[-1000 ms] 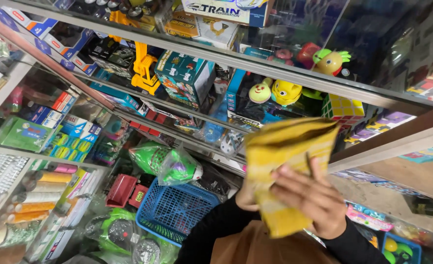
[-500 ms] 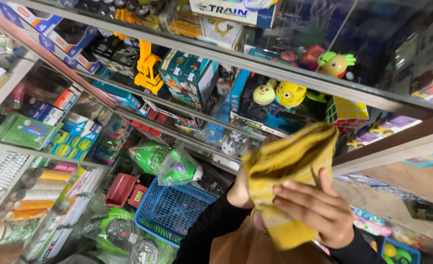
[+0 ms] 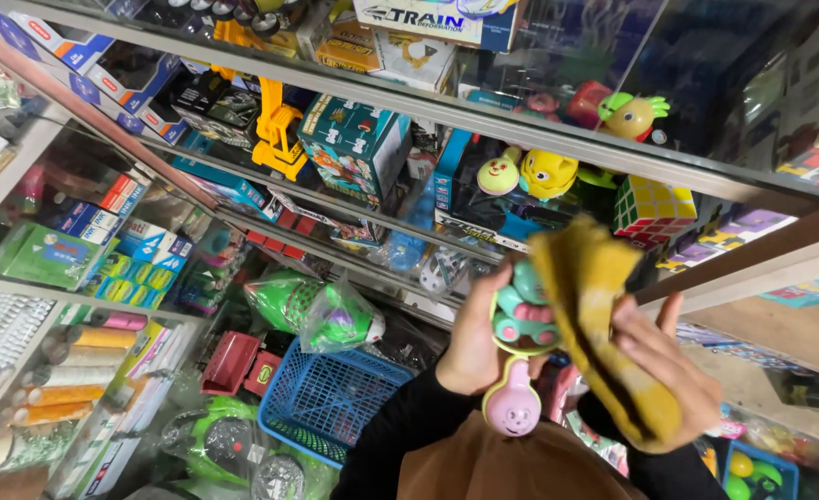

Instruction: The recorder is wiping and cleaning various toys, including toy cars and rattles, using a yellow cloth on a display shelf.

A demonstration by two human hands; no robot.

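Note:
My left hand (image 3: pixel 472 344) grips a pastel plastic toy (image 3: pixel 515 347) with green and pink knobs and a pink round handle at its lower end. My right hand (image 3: pixel 670 370) holds a yellow cloth (image 3: pixel 599 319) and presses it against the right side of the toy. The cloth drapes over my right palm and rises above the toy. Both hands are in front of a glass display cabinet. Black sleeves cover my wrists.
Glass shelves (image 3: pixel 483 120) hold boxed toys, a yellow toy digger (image 3: pixel 275 130), a puzzle cube (image 3: pixel 650 208) and round yellow figures (image 3: pixel 546 173). Below are a blue plastic basket (image 3: pixel 331 403), a bagged green toy (image 3: pixel 322 315) and a wooden counter edge (image 3: pixel 761 259) at right.
The cloth, which covered the toy before, has shifted to the right and the pastel toy now shows in my left hand. My hands sit slightly lower in view.

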